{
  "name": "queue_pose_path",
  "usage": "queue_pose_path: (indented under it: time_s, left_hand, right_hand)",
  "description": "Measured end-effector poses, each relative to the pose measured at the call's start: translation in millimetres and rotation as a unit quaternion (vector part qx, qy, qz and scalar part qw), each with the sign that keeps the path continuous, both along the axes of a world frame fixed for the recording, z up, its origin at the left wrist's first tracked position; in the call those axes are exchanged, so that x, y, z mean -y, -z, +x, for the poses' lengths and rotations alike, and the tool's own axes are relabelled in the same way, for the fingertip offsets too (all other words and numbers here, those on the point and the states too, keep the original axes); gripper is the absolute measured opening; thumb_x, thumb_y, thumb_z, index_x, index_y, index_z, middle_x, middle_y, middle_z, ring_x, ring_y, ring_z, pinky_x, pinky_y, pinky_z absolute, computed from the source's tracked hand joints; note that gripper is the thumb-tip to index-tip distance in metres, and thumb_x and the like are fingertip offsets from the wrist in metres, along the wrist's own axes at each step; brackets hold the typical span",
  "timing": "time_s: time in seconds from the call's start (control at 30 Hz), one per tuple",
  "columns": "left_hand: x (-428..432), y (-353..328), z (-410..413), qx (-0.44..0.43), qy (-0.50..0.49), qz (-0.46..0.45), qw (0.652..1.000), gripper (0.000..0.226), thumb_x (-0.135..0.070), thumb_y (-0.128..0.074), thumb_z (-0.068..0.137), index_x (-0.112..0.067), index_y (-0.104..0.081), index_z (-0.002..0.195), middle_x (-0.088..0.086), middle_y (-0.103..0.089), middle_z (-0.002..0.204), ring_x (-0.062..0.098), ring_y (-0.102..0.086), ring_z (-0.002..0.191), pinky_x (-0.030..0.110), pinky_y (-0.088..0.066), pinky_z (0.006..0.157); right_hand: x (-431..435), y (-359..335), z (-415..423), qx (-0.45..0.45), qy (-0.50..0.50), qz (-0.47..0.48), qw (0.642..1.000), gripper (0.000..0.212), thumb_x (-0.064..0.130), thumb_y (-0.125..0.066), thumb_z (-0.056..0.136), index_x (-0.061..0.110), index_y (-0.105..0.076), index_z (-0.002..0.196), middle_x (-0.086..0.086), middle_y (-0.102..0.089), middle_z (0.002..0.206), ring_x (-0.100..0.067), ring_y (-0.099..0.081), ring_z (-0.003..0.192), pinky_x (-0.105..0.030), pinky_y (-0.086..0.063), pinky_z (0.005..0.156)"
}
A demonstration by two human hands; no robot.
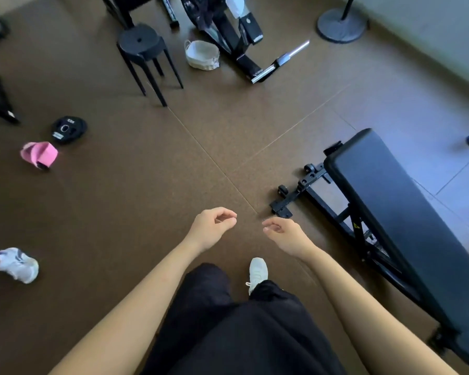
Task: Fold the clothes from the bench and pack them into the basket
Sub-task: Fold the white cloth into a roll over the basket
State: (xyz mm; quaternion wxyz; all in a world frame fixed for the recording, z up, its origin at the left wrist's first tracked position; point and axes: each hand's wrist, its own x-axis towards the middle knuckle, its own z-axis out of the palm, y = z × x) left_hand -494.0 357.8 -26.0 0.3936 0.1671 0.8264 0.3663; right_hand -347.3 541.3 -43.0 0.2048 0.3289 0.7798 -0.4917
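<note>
A black padded bench (395, 212) stretches along the right side with nothing lying on its pad. A small woven basket (202, 54) with a pale lining stands on the floor far ahead, beside a black machine. My left hand (214, 228) and my right hand (284, 234) hover side by side over the brown floor, left of the bench's near end. Both have loosely curled fingers and hold nothing. A white cloth (236, 5) hangs on the machine at the top. No clothes show on the bench.
A black stool (144, 50) stands left of the basket. A pink cap (39, 154) and a black weight plate (68, 129) lie on the floor at left. A round stand base (341, 25) is at top right. Another person's white shoe (18, 263) shows at the left edge.
</note>
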Motion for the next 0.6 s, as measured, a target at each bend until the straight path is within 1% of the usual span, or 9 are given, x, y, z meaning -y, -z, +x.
queue_pose_path:
  time_s: [0.07, 0.13, 0.23, 0.27, 0.3, 0.37, 0.47, 0.53, 0.6]
  left_hand:
    - [-20, -1, -32, -0.004, -0.013, 0.001, 1.000, 0.015, -0.024, -0.069, 0.094, -0.022, -0.077, 0.106, -0.008, -0.075, 0.102, 0.007, -0.065, 0.097, 0.017, -0.047, 0.083]
    - [-37, 2, -61, -0.003, -0.017, 0.001, 1.000, 0.014, -0.024, -0.069, 0.094, -0.022, -0.077, 0.106, -0.009, -0.075, 0.103, 0.007, -0.065, 0.097, 0.017, -0.045, 0.082]
    - [-62, 10, -110, 0.013, -0.038, 0.006, 0.999, 0.013, -0.021, -0.070, 0.093, -0.022, -0.078, 0.104, -0.008, -0.076, 0.102, 0.008, -0.066, 0.096, 0.016, -0.046, 0.083]
    - [-70, 15, -128, 0.019, -0.043, 0.010, 0.999, 0.013, -0.021, -0.070, 0.093, -0.022, -0.078, 0.103, -0.009, -0.076, 0.102, 0.010, -0.067, 0.097, 0.018, -0.048, 0.085]
    - [-79, 21, -149, 0.024, -0.045, 0.012, 0.999, 0.012, -0.022, -0.070, 0.093, -0.023, -0.078, 0.102, -0.009, -0.076, 0.102, 0.011, -0.067, 0.099, 0.022, -0.050, 0.088]
    - [-96, 30, -192, 0.031, -0.040, 0.018, 0.999, 0.012, -0.024, -0.070, 0.093, -0.024, -0.078, 0.102, -0.010, -0.076, 0.102, 0.012, -0.067, 0.100, 0.026, -0.051, 0.091]
    - [-121, 37, -262, 0.031, -0.039, 0.025, 0.998, 0.014, -0.022, -0.069, 0.094, -0.021, -0.078, 0.104, -0.009, -0.076, 0.102, 0.008, -0.067, 0.097, 0.017, -0.047, 0.085]
    - [-137, 39, -308, 0.030, -0.043, 0.028, 0.998, 0.013, -0.021, -0.068, 0.094, -0.020, -0.078, 0.104, -0.009, -0.076, 0.102, 0.006, -0.066, 0.094, 0.012, -0.044, 0.080]
    - [-154, 40, -353, 0.033, -0.027, 0.020, 0.999, 0.014, -0.022, -0.068, 0.095, -0.020, -0.077, 0.105, -0.008, -0.075, 0.102, 0.006, -0.065, 0.095, 0.013, -0.044, 0.079]
  right_hand:
    - [-30, -5, -36, -0.006, -0.009, 0.002, 1.000, 0.028, 0.030, -0.052, 0.103, 0.020, -0.065, 0.125, 0.005, -0.068, 0.101, -0.015, -0.065, 0.097, -0.032, -0.053, 0.086]
    - [-55, -5, -72, -0.009, -0.012, 0.007, 1.000, 0.025, 0.029, -0.053, 0.103, 0.021, -0.065, 0.123, 0.011, -0.062, 0.086, -0.008, -0.060, 0.081, -0.027, -0.048, 0.077]
    - [-88, -1, -130, -0.001, -0.004, 0.018, 1.000, 0.024, 0.029, -0.057, 0.101, 0.020, -0.068, 0.120, 0.016, -0.060, 0.078, -0.006, -0.058, 0.072, -0.024, -0.046, 0.075]
    - [-97, 2, -152, 0.005, -0.003, 0.019, 1.000, 0.023, 0.028, -0.057, 0.100, 0.020, -0.068, 0.118, 0.016, -0.060, 0.076, -0.007, -0.059, 0.069, -0.024, -0.047, 0.074]
    - [-105, 3, -174, 0.010, -0.005, 0.021, 1.000, 0.022, 0.028, -0.057, 0.099, 0.021, -0.069, 0.116, 0.015, -0.062, 0.078, -0.009, -0.061, 0.069, -0.025, -0.050, 0.073]
    - [-120, 8, -219, 0.017, -0.011, 0.027, 0.999, 0.021, 0.030, -0.058, 0.098, 0.024, -0.071, 0.114, 0.009, -0.068, 0.086, -0.017, -0.066, 0.082, -0.032, -0.053, 0.083]
    - [-140, 10, -285, 0.033, -0.019, 0.032, 0.999, 0.021, 0.029, -0.057, 0.099, 0.023, -0.071, 0.114, 0.003, -0.071, 0.101, -0.020, -0.065, 0.102, -0.037, -0.052, 0.096]
    - [-153, 6, -330, 0.044, -0.027, 0.026, 0.998, 0.024, 0.027, -0.057, 0.100, 0.019, -0.069, 0.119, 0.000, -0.071, 0.107, -0.021, -0.065, 0.106, -0.037, -0.051, 0.099]
    - [-171, 3, -374, 0.043, -0.023, 0.025, 0.998, 0.026, 0.027, -0.056, 0.101, 0.018, -0.068, 0.122, 0.003, -0.069, 0.103, -0.020, -0.064, 0.104, -0.037, -0.052, 0.099]
